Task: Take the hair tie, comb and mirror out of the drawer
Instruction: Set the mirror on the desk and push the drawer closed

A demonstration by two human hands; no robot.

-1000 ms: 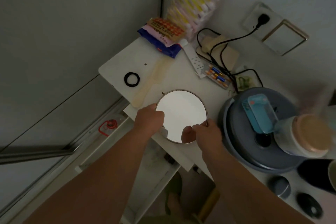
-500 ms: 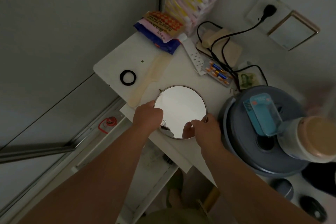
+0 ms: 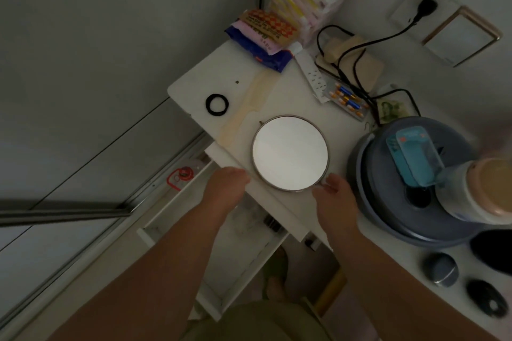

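Note:
The round metal-rimmed mirror [image 3: 289, 152] lies flat on the white table top [image 3: 194, 83], near its front edge. A black hair tie [image 3: 217, 104] rests at the table's left corner, and the cream comb [image 3: 245, 112] lies between it and the mirror. My left hand [image 3: 225, 187] is at the table edge just left of the mirror, fingers curled, a small gap from the rim. With its fingertips, my right hand [image 3: 333, 196] touches the mirror's lower right rim. The white drawer [image 3: 243, 266] stands open below my arms.
Right of the mirror sits a grey round basin [image 3: 388, 219] holding a teal box and a jar. Behind are a power strip [image 3: 311, 75], cables, pill blisters [image 3: 347, 101], snack packets [image 3: 263, 41] and a banknote. Two dark small objects lie at the right front.
The mirror has gone from held at the table edge to lying flat further onto the table. My left hand has come off its rim; both hands have drawn back.

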